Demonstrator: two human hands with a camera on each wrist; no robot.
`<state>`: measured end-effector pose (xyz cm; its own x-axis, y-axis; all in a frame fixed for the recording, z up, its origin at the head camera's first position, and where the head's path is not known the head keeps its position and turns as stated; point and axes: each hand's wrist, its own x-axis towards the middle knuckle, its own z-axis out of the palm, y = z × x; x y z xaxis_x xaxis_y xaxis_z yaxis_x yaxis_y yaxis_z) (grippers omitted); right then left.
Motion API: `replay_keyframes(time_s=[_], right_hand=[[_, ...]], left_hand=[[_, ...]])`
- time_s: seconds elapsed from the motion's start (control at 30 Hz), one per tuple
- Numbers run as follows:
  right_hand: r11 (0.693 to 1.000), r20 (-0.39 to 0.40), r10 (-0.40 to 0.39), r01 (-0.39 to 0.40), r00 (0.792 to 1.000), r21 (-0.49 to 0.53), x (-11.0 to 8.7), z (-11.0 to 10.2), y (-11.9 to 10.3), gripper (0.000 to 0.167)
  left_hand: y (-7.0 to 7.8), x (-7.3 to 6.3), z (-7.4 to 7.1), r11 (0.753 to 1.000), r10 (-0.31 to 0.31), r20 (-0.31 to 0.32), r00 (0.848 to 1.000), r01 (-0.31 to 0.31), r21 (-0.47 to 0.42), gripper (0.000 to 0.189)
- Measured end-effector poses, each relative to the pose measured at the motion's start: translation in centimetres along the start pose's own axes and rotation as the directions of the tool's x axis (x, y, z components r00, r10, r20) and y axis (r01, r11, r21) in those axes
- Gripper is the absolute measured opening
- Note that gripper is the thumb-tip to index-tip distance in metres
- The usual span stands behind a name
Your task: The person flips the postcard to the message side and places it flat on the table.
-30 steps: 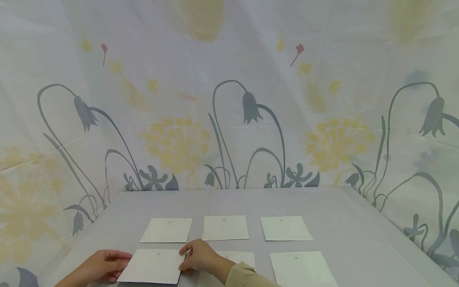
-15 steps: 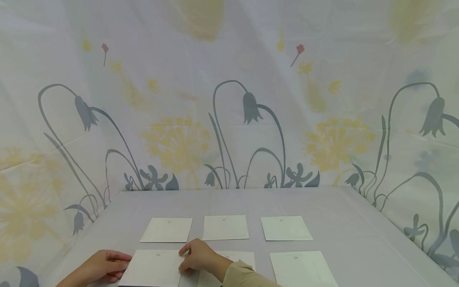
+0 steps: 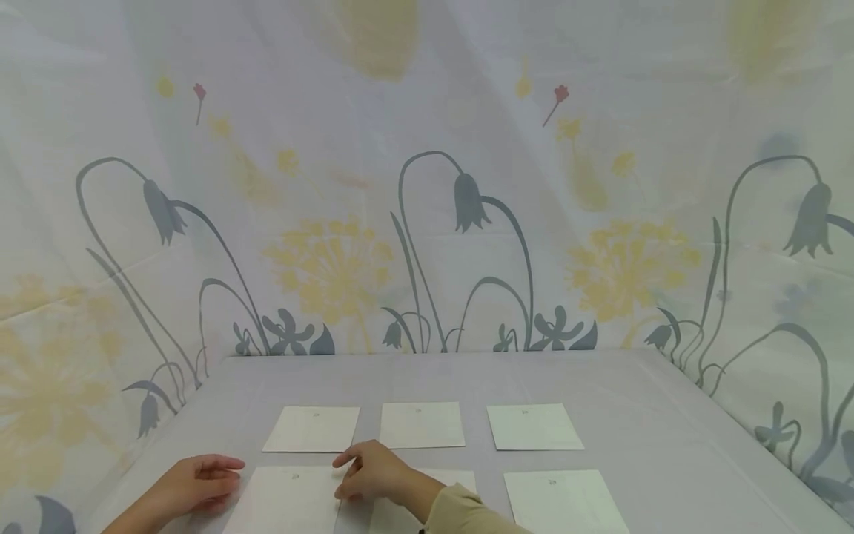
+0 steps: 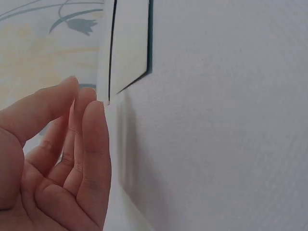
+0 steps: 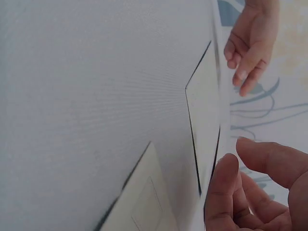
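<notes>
Square white cards with a tiny mark near the far edge lie in two rows on the table. My left hand (image 3: pixel 199 486) is just off the left edge of the front left card (image 3: pixel 287 500), its fingers loosely bent around nothing. The left wrist view shows a gap between thumb and fingers of that hand (image 4: pixel 72 159). At the same card's upper right corner hovers my right hand (image 3: pixel 380 475), with thumb and forefinger apart. Whether its fingertips touch the card is hard to tell. The front middle card (image 3: pixel 447 478) is partly hidden by the right hand and sleeve.
Three cards form the back row: left (image 3: pixel 312 429), middle (image 3: pixel 422 425) and right (image 3: pixel 535 426). The front right card (image 3: pixel 563 500) runs out of the frame below. A pale cloth covers the table (image 3: pixel 680 452), and a flower-printed curtain (image 3: pixel 427 185) hangs behind and at both sides.
The front left card, earlier held tilted by its two sides, has come down flat. My left hand has let go and moved slightly up and away; the right fingers have loosened from its edge.
</notes>
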<state>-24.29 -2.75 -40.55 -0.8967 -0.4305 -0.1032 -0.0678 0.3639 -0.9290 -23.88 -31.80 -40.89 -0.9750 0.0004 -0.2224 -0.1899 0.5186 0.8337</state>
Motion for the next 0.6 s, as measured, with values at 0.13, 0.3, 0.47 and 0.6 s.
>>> replay_keyframes(time_s=[0.13, 0.3, 0.47, 0.6], right_hand=[[0.999, 0.000, -0.024, 0.024, 1.000, 0.028, -0.4, -0.7, -0.3, 0.028], [0.995, 0.012, -0.071, 0.070, 0.997, 0.074, -1.0, -1.8, -0.5, 0.028], [0.988, 0.012, -0.097, 0.095, 0.995, 0.124, -1.5, -3.1, -0.6, 0.028], [0.983, -0.002, -0.121, 0.120, 0.993, 0.140, -1.8, -4.3, -0.7, 0.030]], left_hand=[[0.8, 0.1, 0.1, 0.999, 0.026, -0.014, 1.000, -0.026, -0.019, 0.040], [2.0, 0.0, 1.0, 0.992, 0.096, 0.020, 0.995, -0.094, -0.082, 0.044], [3.6, 0.0, 2.5, 0.979, 0.188, 0.091, 0.978, -0.179, -0.100, 0.046], [5.2, 0.2, 3.7, 0.965, 0.252, 0.133, 0.959, -0.237, -0.115, 0.047]])
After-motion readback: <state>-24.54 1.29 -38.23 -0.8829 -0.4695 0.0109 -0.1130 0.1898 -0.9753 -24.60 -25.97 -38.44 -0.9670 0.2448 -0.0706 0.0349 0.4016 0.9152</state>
